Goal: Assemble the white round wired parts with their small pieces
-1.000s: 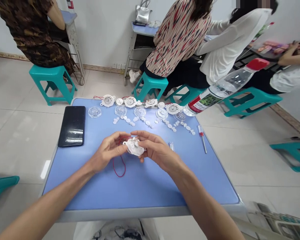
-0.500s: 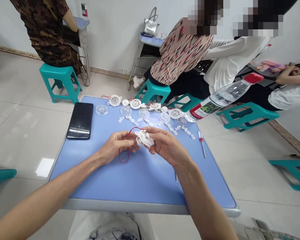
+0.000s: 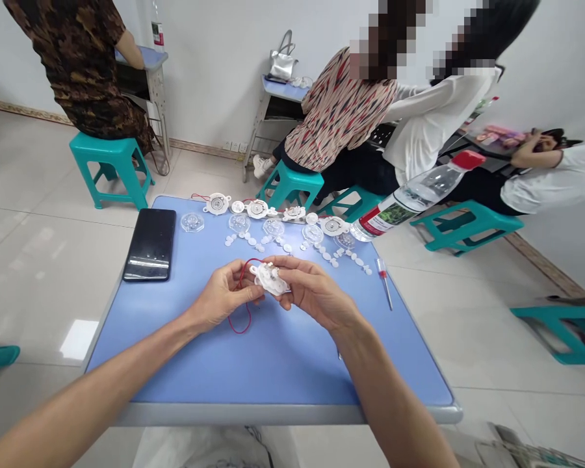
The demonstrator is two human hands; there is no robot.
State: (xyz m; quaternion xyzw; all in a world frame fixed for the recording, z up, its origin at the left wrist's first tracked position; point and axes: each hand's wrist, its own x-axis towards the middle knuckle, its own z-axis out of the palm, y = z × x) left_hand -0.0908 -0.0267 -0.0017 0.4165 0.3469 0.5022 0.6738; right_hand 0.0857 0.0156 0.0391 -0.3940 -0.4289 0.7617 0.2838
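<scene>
Both my hands meet over the middle of the blue table (image 3: 273, 364). My right hand (image 3: 316, 291) is closed round a small white plastic part (image 3: 271, 279) with a red wire (image 3: 238, 322) looping down from it onto the table. My left hand (image 3: 221, 296) pinches the same part and wire from the left side. Beyond my hands, a row of similar white parts (image 3: 257, 208), clear round caps (image 3: 192, 222) and several small white discs (image 3: 283, 246) lies along the far edge.
A black phone (image 3: 149, 244) lies at the table's left. A red-handled screwdriver (image 3: 384, 279) lies at the right, near a tilted clear water bottle (image 3: 409, 195) with a red cap. Several people sit on teal stools (image 3: 110, 162) at other tables beyond.
My hands with the white part have stayed together, turning it slightly; the red wire loop shifted. The camera view has moved a little.
</scene>
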